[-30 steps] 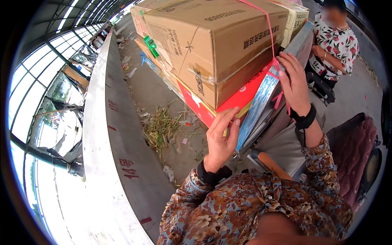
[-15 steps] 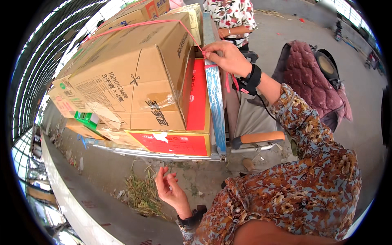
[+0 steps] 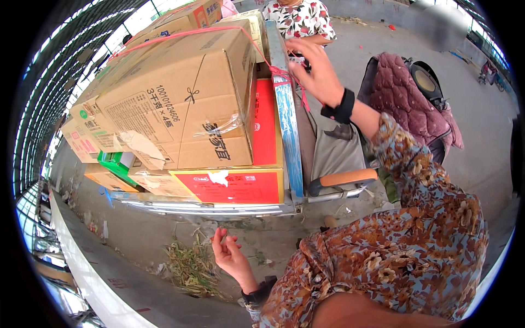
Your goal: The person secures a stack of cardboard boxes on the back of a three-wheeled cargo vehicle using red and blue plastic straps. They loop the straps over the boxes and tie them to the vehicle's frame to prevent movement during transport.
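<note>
A large brown cardboard box (image 3: 213,109) sits on top of a red carton (image 3: 240,187) in a stacked load. Pink string (image 3: 191,31) stretches over the boxes to a knotted bundle (image 3: 280,75) on an upright blue board (image 3: 288,123). Beside the board's top, my right hand (image 3: 316,71) is raised, with its thumb and forefinger apart close to the knotted string. Whether a thin strand touches its fingertips is hard to make out. Low in front of the load, my left hand (image 3: 232,259) is loosely curled, fingers apart and holding nothing.
The load rests on a metal cart frame (image 3: 219,210). Right of the board are a grey seat cover (image 3: 336,147) and an orange-topped armrest (image 3: 350,178). A quilted maroon cover (image 3: 402,101) lies farther right. Behind the board stands a person in a flowered shirt (image 3: 299,21).
My right hand has left its pinch at the string's knot, moving up and right with thumb and forefinger apart. My left hand has barely moved. The view has shifted slightly.
</note>
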`<state>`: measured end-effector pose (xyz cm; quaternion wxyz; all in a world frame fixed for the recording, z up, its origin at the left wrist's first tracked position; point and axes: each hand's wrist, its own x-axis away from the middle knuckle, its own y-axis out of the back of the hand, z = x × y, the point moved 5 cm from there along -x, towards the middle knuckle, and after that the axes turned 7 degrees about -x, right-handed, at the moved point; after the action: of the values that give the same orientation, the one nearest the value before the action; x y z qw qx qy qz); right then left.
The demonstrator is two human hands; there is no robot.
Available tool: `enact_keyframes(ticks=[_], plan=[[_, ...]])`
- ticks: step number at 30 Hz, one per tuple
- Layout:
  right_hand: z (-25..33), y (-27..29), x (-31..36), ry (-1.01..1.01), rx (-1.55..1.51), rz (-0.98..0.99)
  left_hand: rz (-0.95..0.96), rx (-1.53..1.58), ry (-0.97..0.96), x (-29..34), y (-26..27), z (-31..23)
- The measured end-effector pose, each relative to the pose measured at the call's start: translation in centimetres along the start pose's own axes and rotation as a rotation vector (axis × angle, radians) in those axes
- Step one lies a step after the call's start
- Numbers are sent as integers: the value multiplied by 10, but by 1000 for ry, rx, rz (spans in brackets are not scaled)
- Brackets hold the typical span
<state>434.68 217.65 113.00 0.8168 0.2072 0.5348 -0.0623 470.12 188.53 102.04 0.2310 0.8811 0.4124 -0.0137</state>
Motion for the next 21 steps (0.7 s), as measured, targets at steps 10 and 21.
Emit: enact_keyframes(ticks=[10, 21], plan=[[21, 8, 48, 41, 195, 365, 133, -11, 19, 31, -24, 16], [11, -3, 68, -26, 106, 326, 112, -148, 21, 59, 4, 30]])
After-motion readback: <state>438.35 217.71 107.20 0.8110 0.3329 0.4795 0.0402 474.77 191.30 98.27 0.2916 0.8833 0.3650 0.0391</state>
